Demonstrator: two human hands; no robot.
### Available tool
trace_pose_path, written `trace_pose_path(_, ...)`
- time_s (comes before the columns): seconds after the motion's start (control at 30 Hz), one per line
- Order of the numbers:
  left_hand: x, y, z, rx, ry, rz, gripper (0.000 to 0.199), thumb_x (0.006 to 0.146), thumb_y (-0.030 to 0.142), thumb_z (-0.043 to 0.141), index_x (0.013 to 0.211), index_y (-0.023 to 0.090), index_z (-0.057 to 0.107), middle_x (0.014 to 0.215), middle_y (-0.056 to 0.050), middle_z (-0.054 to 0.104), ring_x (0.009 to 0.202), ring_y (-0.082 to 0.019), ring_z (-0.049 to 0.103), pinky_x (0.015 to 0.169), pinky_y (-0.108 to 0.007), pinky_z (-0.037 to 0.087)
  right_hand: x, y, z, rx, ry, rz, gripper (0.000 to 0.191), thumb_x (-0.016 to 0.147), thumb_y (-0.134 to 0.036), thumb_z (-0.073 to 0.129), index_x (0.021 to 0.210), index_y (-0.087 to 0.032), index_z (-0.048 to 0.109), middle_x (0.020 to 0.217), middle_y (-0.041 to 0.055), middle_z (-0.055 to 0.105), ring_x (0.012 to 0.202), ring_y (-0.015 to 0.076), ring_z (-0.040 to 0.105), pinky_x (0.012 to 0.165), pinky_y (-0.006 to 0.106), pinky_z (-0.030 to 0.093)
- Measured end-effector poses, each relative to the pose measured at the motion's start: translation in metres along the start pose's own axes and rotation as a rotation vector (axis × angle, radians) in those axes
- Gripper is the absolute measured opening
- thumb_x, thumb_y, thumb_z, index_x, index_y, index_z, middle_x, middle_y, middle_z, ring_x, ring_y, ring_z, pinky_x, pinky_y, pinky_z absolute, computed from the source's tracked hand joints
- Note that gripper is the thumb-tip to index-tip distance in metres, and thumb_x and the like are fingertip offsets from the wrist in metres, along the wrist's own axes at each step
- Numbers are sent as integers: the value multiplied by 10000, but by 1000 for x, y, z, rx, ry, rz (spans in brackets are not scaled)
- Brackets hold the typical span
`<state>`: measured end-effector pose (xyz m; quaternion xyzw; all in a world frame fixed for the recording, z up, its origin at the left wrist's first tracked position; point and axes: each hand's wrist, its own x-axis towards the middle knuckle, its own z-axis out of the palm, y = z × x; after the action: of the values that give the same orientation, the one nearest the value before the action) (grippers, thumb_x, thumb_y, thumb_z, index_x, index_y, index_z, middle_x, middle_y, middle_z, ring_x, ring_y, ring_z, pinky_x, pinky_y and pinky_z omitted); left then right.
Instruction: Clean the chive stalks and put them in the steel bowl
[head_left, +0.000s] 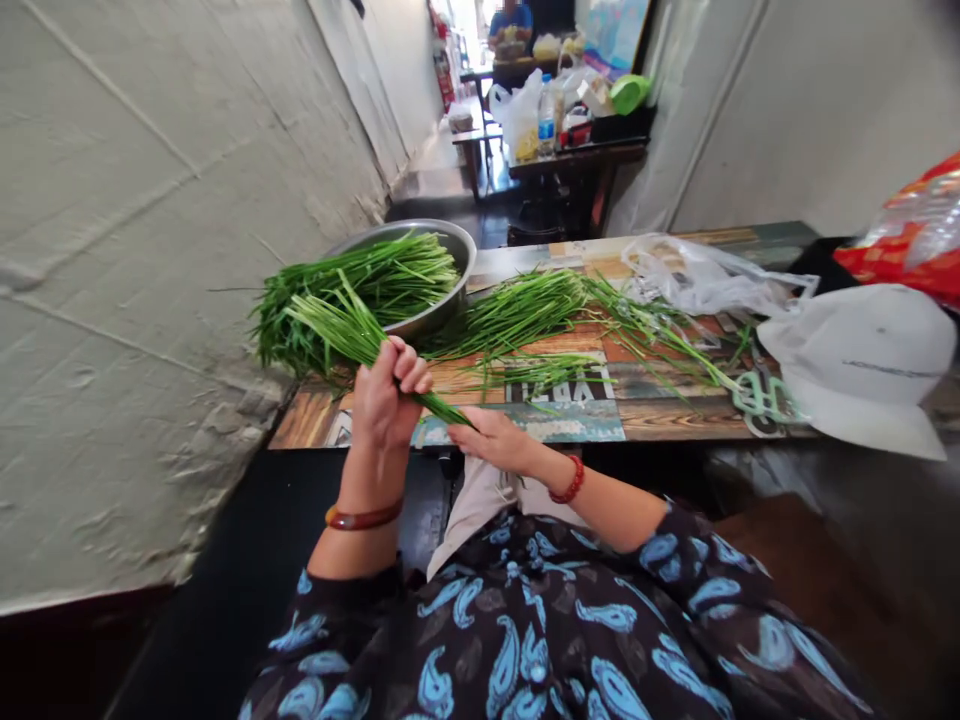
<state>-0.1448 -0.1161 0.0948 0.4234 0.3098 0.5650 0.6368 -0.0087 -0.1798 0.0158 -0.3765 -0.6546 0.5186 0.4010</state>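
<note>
A bunch of long green chives (360,338) slants across in front of me, above the table's near edge. My left hand (390,385) is closed in a fist around its middle. At the bunch's lower right end, my right hand (495,438) grips the stalks between thumb and fingers. Behind my left hand, a metal basin (457,262) holds a big heap of chives (375,275), whose leafy ends hang over its left side. To the right of the basin lies a loose pile of chives (529,305), with a smaller scatter of stalks (551,370) nearer me.
The patchwork wooden table (660,415) bears a clear plastic bag (690,275), pale green-handled scissors (761,400) and a white cap (862,350) on the right. A wall (187,250) rises close on the left. Farther back, a table holds bags and a water bottle (547,120); a person (511,22) is beyond.
</note>
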Motion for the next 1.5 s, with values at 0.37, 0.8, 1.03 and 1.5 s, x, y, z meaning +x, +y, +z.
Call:
trace_pose_path(0.37, 93, 87, -40, 1264, 196, 608, 137, 841, 215, 677, 750, 205, 574, 608, 12, 475, 706, -156, 555, 652, -260, 371, -42, 47, -132, -672, 387, 68, 338, 976, -390, 383, 797, -214, 609, 730, 37, 647, 722, 190, 616, 709, 301, 424)
trace_pose_path(0.8, 179, 20, -86, 2108, -322, 81, 562, 902, 375, 542, 1389, 100, 488, 1261, -204, 565, 1127, -282, 569, 1000, -371, 422, -61, 68, -122, -1013, 337, 48, 291, 996, -325, 420, 958, -214, 687, 965, 81, 745, 847, 207, 679, 711, 294, 430)
trace_pose_path(1.03, 130, 22, -74, 1661, -86, 575, 347, 870, 343, 555, 1179, 208, 634, 1153, -114, 618, 1116, -286, 554, 1044, -450, 419, -61, 54, -122, -963, 359, 9, 253, 995, -293, 454, 957, -188, 682, 942, 75, 724, 875, 187, 651, 759, 281, 432)
trace_pose_path(1.5, 41, -102, -9, 1291, -519, 363, 284, 867, 308, 587, 1116, 228, 696, 1108, -112, 666, 1085, -264, 619, 979, -428, 504, -27, 55, -153, -1214, 199, -56, 241, 971, -206, 495, 1081, -183, 709, 1060, 113, 671, 1005, 229, 565, 897, 365, 403)
